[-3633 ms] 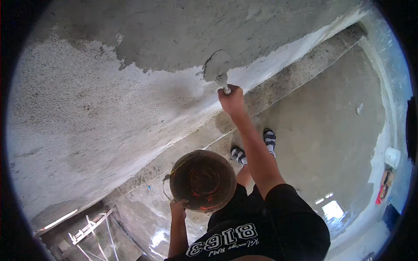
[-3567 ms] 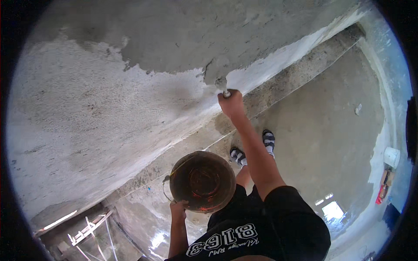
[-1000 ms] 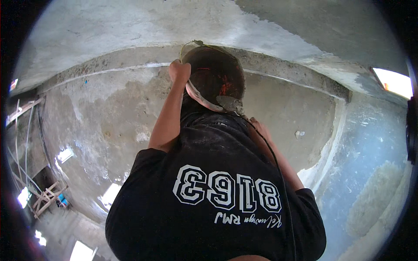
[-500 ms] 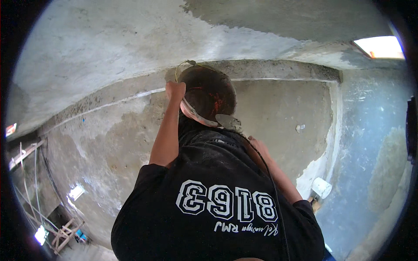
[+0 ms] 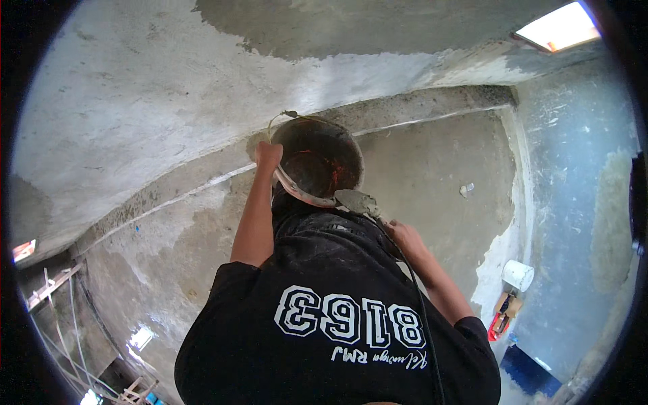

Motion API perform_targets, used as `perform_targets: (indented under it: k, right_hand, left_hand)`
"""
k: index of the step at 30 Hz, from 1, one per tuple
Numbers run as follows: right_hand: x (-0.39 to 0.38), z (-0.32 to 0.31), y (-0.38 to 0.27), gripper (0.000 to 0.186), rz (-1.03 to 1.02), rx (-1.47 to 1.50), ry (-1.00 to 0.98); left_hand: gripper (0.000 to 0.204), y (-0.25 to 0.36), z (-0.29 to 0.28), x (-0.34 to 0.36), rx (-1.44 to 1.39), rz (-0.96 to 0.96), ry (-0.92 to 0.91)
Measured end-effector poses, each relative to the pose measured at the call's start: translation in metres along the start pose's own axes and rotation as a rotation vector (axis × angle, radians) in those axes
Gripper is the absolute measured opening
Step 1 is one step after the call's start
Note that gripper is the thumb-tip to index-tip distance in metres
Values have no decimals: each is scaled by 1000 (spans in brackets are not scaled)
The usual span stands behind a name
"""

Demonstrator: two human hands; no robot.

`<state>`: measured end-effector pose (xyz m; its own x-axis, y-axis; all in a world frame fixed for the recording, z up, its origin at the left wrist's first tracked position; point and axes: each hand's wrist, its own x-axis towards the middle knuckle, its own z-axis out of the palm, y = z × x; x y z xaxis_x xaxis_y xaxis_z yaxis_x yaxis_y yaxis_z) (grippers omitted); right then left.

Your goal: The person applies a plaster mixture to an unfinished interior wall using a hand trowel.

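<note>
My left hand (image 5: pixel 268 152) is closed on the left rim of a dark bucket (image 5: pixel 314 156), tilted in front of my legs, with reddish marks inside and a thin handle looping at the upper left. My right hand (image 5: pixel 398 233) is closed round the handle of a trowel (image 5: pixel 356 201), whose mortar-smeared blade rests at the bucket's lower right rim. A dark cord runs from near the trowel down over my black shirt.
A partly plastered wall (image 5: pixel 135 81) spans the top, above a concrete ledge and floor (image 5: pixel 439 169). At right are a bluish wall (image 5: pixel 567 202), a white container (image 5: pixel 517 274) and a red object (image 5: pixel 496 325). Wooden scaffolding (image 5: pixel 50 287) stands lower left, and bright openings show.
The trowel, earlier on the wet plaster, is now at the bucket's rim. The bucket has tilted and shifted up the picture since 3.6 s ago. The view has kept turning, bringing the white container in.
</note>
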<state>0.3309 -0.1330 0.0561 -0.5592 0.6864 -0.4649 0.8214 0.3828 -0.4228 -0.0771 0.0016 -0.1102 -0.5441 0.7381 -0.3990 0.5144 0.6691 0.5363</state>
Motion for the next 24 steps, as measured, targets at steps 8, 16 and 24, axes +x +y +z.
perform_targets:
  k: [8,16,24]
  right_hand:
    - [-16,-2,0,30,100,16,66]
    - [-33,-21,9,33,270,90,163]
    - [1,-19,22,39,462,880,361]
  left_hand:
    - [36,20,14,-3,-51,32,-9]
    - [34,-4,0,18,-67,-22,36]
    - [32,-7,-26,-1,-191,-12,47]
